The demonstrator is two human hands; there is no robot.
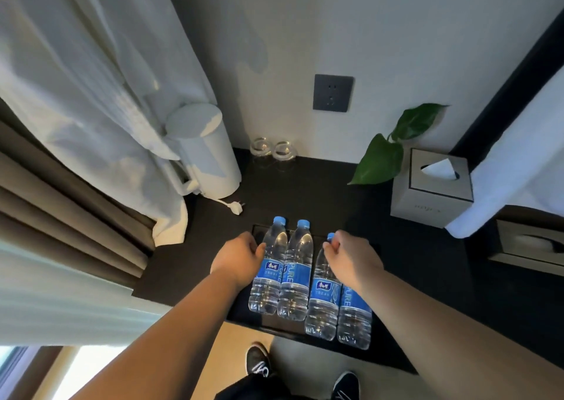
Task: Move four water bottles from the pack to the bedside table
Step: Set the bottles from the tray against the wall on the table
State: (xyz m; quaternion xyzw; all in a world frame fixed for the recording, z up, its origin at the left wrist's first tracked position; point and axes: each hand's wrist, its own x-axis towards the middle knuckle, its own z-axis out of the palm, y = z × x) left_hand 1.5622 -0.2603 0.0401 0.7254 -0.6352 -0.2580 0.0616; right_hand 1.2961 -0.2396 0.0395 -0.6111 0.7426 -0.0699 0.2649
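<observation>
Several clear water bottles with blue caps and blue labels stand upright on a shallow dark tray (318,242) near the front edge of the black bedside table (305,192). They form a left pair (268,277) and a right pair (323,302), touching side by side. My left hand (239,257) rests loosely curled against the left side of the leftmost bottle, thumb tip touching it. My right hand (351,256) is over the right pair, fingers pinched at the neck of one bottle. It hides the top of the rightmost bottle (355,314). No pack is in view.
A white kettle (207,155) with its loose plug (236,208) stands back left by the curtain (91,79). Two glasses (273,149) sit against the wall. A leafy plant (381,158), a tissue box (433,186) and white bed linen (518,155) are on the right.
</observation>
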